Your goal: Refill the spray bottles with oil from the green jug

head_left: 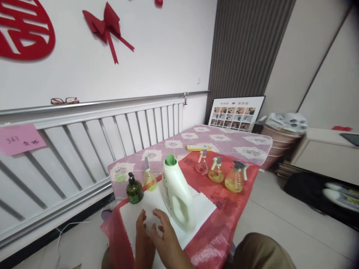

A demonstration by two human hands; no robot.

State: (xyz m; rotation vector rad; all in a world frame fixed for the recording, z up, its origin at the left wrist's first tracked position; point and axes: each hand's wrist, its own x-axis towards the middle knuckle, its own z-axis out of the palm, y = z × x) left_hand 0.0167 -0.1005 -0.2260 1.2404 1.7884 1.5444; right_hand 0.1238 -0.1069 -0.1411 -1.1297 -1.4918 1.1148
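Observation:
My left hand [143, 235] and my right hand [165, 233] are close together over a white sheet [203, 203], at the near side of the table. The fingers are bent and apart, and nothing shows in either hand. Just beyond my right hand stands a large pale detergent jug [175, 186], upright, with a green spout in its uncapped neck. A dark green pump bottle [135, 189] is ahead of my left hand. Beside it stands a spray bottle [150, 179] holding some yellow liquid. Part of my left hand is hidden behind the right.
On the red cloth [193, 162] stand a clear spray bottle [202, 166] and two with yellow liquid [215, 173] [235, 181]. A yellow case [198, 148] and a pale green cap [120, 177] lie on the patterned tablecloth [174, 145]. A railed radiator [123, 130] borders the left.

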